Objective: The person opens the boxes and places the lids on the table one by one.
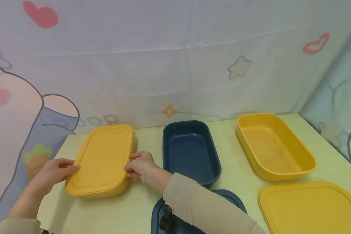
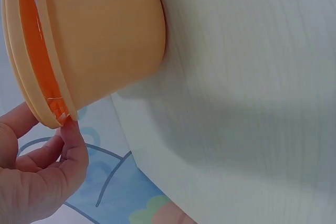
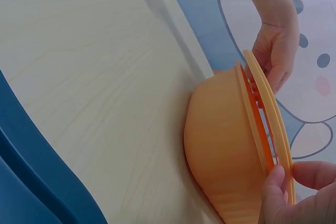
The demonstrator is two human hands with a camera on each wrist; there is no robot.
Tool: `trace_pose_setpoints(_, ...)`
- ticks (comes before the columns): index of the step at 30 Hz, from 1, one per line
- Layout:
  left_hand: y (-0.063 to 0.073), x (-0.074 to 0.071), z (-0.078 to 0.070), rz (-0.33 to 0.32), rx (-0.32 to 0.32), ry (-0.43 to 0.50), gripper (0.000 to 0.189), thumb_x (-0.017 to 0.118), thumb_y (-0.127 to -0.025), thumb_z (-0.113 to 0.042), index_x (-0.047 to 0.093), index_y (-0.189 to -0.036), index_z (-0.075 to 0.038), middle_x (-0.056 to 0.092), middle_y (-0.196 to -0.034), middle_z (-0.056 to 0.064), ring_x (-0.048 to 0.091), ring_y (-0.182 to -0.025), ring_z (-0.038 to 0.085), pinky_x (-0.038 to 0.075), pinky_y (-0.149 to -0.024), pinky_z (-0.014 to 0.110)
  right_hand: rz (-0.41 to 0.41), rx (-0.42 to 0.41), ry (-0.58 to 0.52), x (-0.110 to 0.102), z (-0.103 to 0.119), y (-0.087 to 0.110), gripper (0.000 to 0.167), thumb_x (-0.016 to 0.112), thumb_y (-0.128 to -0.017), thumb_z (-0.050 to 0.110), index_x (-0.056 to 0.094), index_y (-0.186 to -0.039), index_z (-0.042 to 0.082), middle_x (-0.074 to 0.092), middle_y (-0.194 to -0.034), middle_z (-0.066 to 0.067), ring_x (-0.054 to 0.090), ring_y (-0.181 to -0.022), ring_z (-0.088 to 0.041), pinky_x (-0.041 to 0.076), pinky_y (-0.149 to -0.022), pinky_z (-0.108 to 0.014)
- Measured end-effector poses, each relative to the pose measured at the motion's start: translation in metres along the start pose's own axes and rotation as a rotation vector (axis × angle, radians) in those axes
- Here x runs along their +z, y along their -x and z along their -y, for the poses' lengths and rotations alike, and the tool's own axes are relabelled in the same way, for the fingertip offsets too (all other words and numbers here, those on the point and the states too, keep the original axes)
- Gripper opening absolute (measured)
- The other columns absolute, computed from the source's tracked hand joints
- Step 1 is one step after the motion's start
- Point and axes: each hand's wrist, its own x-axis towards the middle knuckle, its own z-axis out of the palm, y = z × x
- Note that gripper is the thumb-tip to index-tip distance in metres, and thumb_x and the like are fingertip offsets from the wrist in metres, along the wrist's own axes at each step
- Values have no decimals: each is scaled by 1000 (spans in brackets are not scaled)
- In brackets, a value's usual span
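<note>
At the table's left sits a yellow rectangular container (image 2: 105, 30) with a matching yellow lid (image 1: 103, 159) over it. Both wrist views show a narrow gap between lid and rim along the near side, with orange showing inside. My left hand (image 1: 53, 172) pinches the lid's left edge between thumb and fingers. On the opposite long side, my right hand (image 1: 144, 167) pinches the lid's right edge, thumb and fingertips at the rim. What lies inside the container is hidden by the lid.
Right of the hands stands an uncovered dark blue container (image 1: 190, 152). Its dark blue lid (image 1: 228, 196) lies nearer, partly behind my right sleeve. Farther right are an uncovered yellow container (image 1: 276, 148) and a yellow lid (image 1: 310, 208). A printed cloth (image 1: 178, 74) hangs behind the table.
</note>
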Motion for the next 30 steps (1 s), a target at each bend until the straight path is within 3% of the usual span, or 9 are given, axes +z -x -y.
trace_pose_setpoints(11, 9, -2, -9, 5, -29, -16, 56, 58, -93, -23, 41, -120, 22, 59, -94, 3, 52, -74, 2, 48, -67, 17, 36, 7, 10, -3, 3, 1, 34, 68, -72, -15, 54, -97, 4, 54, -71, -8, 50, -52, -14, 55, -64, -31)
trace_pose_setpoints(20, 14, -3, -7, 18, -51, 17, 54, 58, -93, -22, 41, -118, 22, 59, -89, -2, 53, -73, 2, 48, -66, 18, 44, -8, 22, -3, 2, 7, 35, 68, -72, -14, 53, -97, 5, 53, -69, -8, 49, -52, -14, 47, -48, -19)
trace_pose_setpoints(30, 19, -5, -2, 54, -94, 134, 52, 61, -91, -24, 44, -117, 18, 56, -88, -7, 53, -75, 2, 50, -69, 19, 54, -28, 4, 0, 4, 15, 43, 71, -70, -13, 51, -104, 5, 54, -86, -9, 55, -63, -17, 53, -65, -31)
